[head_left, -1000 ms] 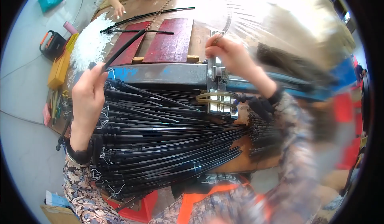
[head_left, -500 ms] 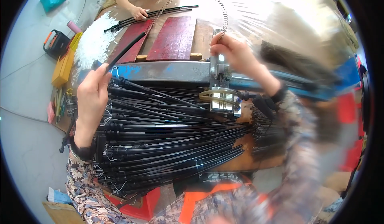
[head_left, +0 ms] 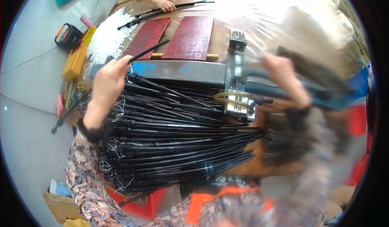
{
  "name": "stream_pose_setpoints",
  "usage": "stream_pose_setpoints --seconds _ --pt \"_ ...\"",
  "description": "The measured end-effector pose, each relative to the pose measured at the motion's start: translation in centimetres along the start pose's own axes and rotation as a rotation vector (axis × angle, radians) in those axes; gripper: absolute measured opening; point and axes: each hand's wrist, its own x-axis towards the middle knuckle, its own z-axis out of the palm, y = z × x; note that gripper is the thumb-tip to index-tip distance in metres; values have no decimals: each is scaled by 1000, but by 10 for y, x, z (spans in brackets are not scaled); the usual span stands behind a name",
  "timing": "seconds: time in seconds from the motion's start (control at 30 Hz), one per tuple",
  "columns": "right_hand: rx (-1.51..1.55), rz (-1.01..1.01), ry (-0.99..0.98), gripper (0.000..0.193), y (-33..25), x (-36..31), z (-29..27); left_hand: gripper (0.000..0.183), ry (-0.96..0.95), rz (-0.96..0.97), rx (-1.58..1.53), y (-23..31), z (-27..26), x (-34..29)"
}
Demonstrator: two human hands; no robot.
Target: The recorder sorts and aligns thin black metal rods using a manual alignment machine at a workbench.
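My left hand (head_left: 108, 79) is closed round a slim black tube (head_left: 150, 50). The tube's tip points up and right past the red boards, and its other end slants down left beyond the table edge. My right hand (head_left: 280, 69) is smeared by motion, to the right of a metal fixture (head_left: 238, 61); whether it holds anything cannot be made out. Below my hands lies a wide pile of black tubes (head_left: 178, 125) with white ties at their left ends. A yellowish hose loop (head_left: 227, 98) sits on the fixture's near part.
A blue-grey metal beam (head_left: 182, 71) crosses the table. Beyond it lie red boards (head_left: 188, 38) and a heap of white pieces (head_left: 107, 36). Another person's hand (head_left: 166, 5) rests on black tubes at the far side. Dark thin rods (head_left: 279, 135) lie right of the pile.
The coil spring stretched between the tube and my right hand is no longer seen. My right hand has moved right and down. The view has shifted slightly.
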Motion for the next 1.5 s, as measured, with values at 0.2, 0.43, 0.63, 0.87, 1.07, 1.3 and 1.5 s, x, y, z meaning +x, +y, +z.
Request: stream_pose_setpoints --seconds 0.2,0.43,0.63,0.87,1.07,1.3,1.5 --pt "-214 117 178 10 85 -126 -53 27 -141 354 -216 59 97 48" --pt "-217 184 198 4 93 -145 -46 13 -311 218 -375 114 149 81" --pt "-50 247 189 7 104 -149 -27 8 -189 295 -449 114 168 71" --pt "-77 173 192 20 103 -165 -31 8 -207 341 -471 115 170 77" --pt "-160 -67 325 28 -26 -122 -51 14 -118 273 -311 111 170 67" --pt "42 30 250 28 -39 -132 -34 14 -227 200 -323 125 176 81" --pt "427 70 159 30 -54 -116 -1 5 -186 225 -312 131 166 72"
